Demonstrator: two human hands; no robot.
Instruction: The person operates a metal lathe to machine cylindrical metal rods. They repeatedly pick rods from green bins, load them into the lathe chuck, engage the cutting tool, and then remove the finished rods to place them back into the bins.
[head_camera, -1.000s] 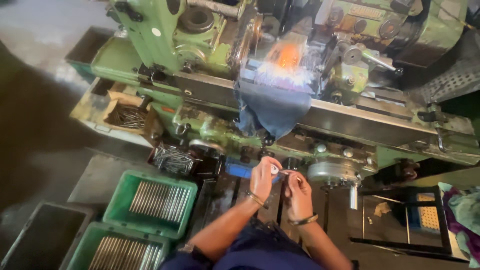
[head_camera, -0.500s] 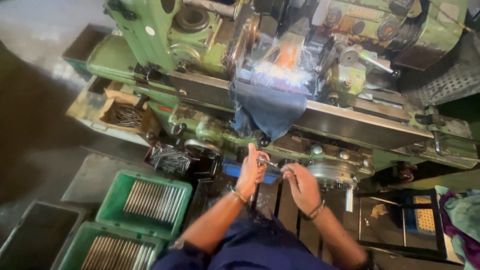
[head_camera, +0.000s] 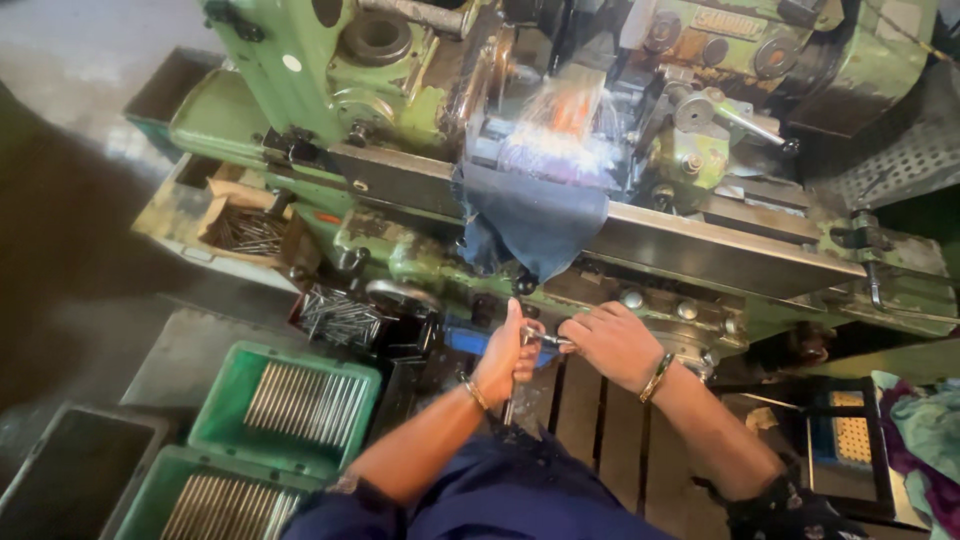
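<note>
My left hand (head_camera: 508, 352) is closed around a thin metal rod (head_camera: 512, 398) that stands nearly upright in front of the green lathe (head_camera: 420, 120). My right hand (head_camera: 612, 342) pinches a small metal piece (head_camera: 548, 340) at the rod's top end, its fingers touching my left hand. Both wrists wear thin bangles. A dark blue cloth (head_camera: 530, 225) hangs over the lathe's bed just above my hands.
Two green crates (head_camera: 290, 405) filled with metal rods sit at lower left, beside an empty dark tray (head_camera: 70, 480). A box of rods (head_camera: 245, 230) rests on the lathe's left shelf. Wooden slats (head_camera: 600, 420) lie under my arms. Coloured cloth (head_camera: 920, 440) lies at right.
My hands rose toward the lathe and came together. The left hand turned upright around the rod, and the right hand moved onto its top end.
</note>
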